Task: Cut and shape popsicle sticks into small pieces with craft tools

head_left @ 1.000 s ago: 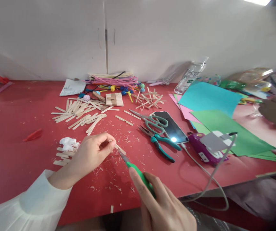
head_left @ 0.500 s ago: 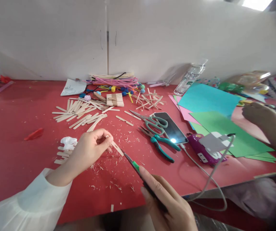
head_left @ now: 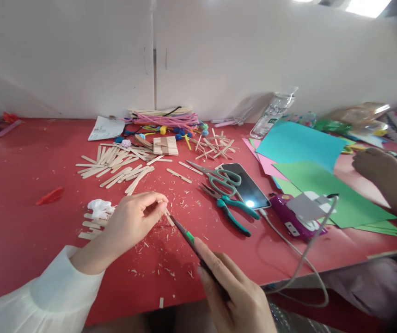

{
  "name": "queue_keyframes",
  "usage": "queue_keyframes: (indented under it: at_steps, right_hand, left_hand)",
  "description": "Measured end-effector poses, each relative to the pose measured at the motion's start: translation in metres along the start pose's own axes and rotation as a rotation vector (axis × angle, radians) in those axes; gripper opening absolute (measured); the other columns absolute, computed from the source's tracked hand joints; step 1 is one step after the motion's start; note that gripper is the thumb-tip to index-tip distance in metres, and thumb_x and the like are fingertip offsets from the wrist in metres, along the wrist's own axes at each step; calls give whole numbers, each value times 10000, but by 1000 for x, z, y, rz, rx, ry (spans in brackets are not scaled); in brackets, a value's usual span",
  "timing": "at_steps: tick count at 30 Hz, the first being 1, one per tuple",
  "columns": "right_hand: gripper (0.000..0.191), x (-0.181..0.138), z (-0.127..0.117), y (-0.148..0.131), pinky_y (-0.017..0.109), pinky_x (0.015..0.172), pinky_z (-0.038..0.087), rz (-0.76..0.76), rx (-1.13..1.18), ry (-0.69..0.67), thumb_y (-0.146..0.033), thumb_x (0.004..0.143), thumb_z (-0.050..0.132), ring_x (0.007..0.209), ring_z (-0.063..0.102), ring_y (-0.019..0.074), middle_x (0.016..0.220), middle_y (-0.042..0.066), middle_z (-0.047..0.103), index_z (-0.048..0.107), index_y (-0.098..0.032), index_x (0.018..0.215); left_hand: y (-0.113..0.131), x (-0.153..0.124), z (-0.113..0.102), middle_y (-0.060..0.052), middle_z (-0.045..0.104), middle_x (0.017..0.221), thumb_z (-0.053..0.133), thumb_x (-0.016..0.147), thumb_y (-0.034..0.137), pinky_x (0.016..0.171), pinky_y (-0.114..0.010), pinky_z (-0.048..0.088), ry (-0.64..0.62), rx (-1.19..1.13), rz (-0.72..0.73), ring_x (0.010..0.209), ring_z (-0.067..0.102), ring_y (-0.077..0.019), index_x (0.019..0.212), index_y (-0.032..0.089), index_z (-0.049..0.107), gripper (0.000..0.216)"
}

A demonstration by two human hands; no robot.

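Observation:
My left hand (head_left: 132, 222) pinches a short piece of wooden craft stick (head_left: 168, 216) just above the red table (head_left: 18, 185). My right hand (head_left: 235, 296) grips a green-handled craft knife (head_left: 189, 239), forefinger laid along its spine. The blade tip touches the stick's free end. Wood shavings (head_left: 160, 263) lie scattered under both hands.
Loose craft sticks (head_left: 115, 166) and a stick panel (head_left: 165, 144) lie behind. Scissors (head_left: 219, 175), teal pliers (head_left: 233, 210), a phone (head_left: 247, 185) with cable, a purple device (head_left: 297, 215) and coloured paper (head_left: 302, 143) sit to the right. Another person's hand (head_left: 378, 169) rests at far right.
The knife blade has drawn back from the stick's end and returned to it. My left hand lifted slightly, then settled. The other person's hand moved in from the right edge.

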State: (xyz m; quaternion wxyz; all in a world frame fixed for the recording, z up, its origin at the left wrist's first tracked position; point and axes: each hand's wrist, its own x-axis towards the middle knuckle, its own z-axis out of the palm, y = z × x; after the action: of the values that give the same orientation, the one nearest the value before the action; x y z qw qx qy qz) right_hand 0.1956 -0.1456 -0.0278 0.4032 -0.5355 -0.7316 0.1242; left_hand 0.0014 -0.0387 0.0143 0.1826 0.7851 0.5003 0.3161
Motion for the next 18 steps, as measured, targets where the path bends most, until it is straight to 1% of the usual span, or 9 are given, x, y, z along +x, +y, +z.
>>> queue_keyframes:
  at_steps: [6, 10, 11, 12, 14, 15, 16, 17, 18]
  right_hand:
    - [385, -1, -1, -2, 149, 518, 518, -20, -85, 8, -181, 911, 424, 629, 678, 118, 866, 64, 688, 565, -209, 1269]
    - [413, -7, 1, -5, 156, 429, 503, 11, -90, -18, -205, 920, 417, 490, 641, 118, 756, 48, 678, 521, -196, 1319]
    - [411, -7, 2, -6, 162, 434, 514, 39, -69, -19, -217, 921, 416, 486, 645, 125, 745, 52, 683, 525, -189, 1317]
    - [405, -8, 3, -7, 174, 475, 540, 71, -33, -14, -228, 920, 420, 524, 668, 140, 767, 64, 697, 539, -182, 1304]
    - [381, -7, 4, -9, 225, 624, 583, 137, 75, 1, -254, 910, 444, 696, 713, 183, 892, 92, 723, 582, -181, 1258]
    - [368, -7, 4, -10, 247, 664, 587, 176, 140, 5, -276, 905, 462, 758, 716, 200, 939, 92, 725, 601, -189, 1234]
    - [360, -7, 5, -11, 248, 645, 590, 228, 207, 1, -304, 903, 477, 753, 716, 202, 923, 79, 731, 612, -198, 1220]
    - [364, -8, 6, -12, 225, 561, 585, 296, 271, -12, -336, 903, 488, 668, 712, 189, 829, 56, 735, 613, -205, 1219]
    - [382, -9, 6, -13, 192, 440, 548, 376, 330, -28, -370, 907, 489, 531, 680, 164, 684, 23, 713, 602, -206, 1233]
  left_hand:
    - [3, -2, 0, -2, 724, 795, 454, 877, 302, 639, -212, 495, -12, 17, 37, 705, 659, -129, 808, 216, 646, 222]
    - [7, -3, 1, -2, 719, 774, 436, 881, 293, 606, -208, 485, -6, 31, 97, 680, 653, -126, 790, 211, 638, 237]
    - [7, -3, 1, -2, 719, 776, 432, 882, 292, 604, -208, 484, -3, 36, 105, 678, 653, -126, 790, 210, 634, 236]
    - [7, -3, 1, -1, 720, 782, 430, 884, 290, 606, -207, 483, -1, 43, 111, 679, 655, -125, 796, 210, 630, 233]
    - [7, -3, 1, 2, 722, 794, 435, 888, 283, 618, -202, 481, 2, 56, 114, 687, 659, -122, 806, 211, 623, 218]
    - [7, -4, 1, 3, 723, 796, 440, 890, 279, 621, -198, 480, 4, 60, 112, 687, 660, -119, 806, 210, 619, 210]
    - [6, -4, 1, 5, 724, 798, 448, 889, 277, 623, -196, 480, 9, 61, 106, 686, 660, -118, 805, 210, 617, 200]
    - [5, -4, 1, 7, 725, 796, 460, 887, 280, 624, -196, 480, 13, 56, 96, 684, 661, -117, 805, 210, 616, 189]
    - [4, -4, 1, 10, 724, 788, 474, 883, 286, 625, -197, 481, 11, 47, 78, 679, 662, -117, 808, 211, 616, 178]
